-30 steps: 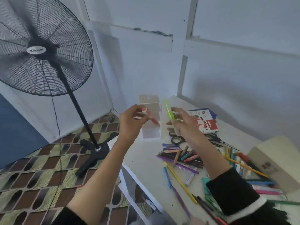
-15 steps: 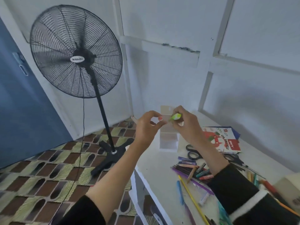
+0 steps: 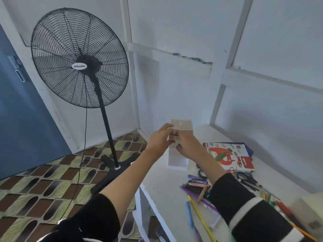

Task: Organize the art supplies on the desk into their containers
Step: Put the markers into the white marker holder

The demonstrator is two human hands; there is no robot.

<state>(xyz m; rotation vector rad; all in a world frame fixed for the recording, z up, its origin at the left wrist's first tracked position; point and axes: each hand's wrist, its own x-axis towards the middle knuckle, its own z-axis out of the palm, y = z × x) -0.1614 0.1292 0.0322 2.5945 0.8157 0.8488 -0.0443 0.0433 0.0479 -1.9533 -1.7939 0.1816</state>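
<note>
Nearest the camera, black sleeves with a white band are seen at both forearms. Below and to the right of the grip, a loose heap of coloured pencils and crayons (image 3: pixel 196 186) is spread on the white worktop (image 3: pixel 162 187), with a yellow pencil (image 3: pixel 201 220) and a blue pen (image 3: pixel 189 213) laid closer in. The left hand (image 3: pixel 160 139) and right hand (image 3: pixel 188 145) are brought together above the worktop's far left corner, and both grips are clamped on a small yellow-green pen (image 3: pixel 176 137), pinched between the fingertips so that only a short piece of it is shown. Just behind and under the grip, a pale see-through container (image 3: pixel 176 159) is stood upright on the worktop. To the right of the grip, an oil pastels box (image 3: pixel 229 156) is laid flat, with black scissors (image 3: pixel 244 177) near its closer edge. Well to the left and beyond, a black pedestal fan (image 3: pixel 79 67) is stood on the patterned floor (image 3: pixel 35 189).
</note>
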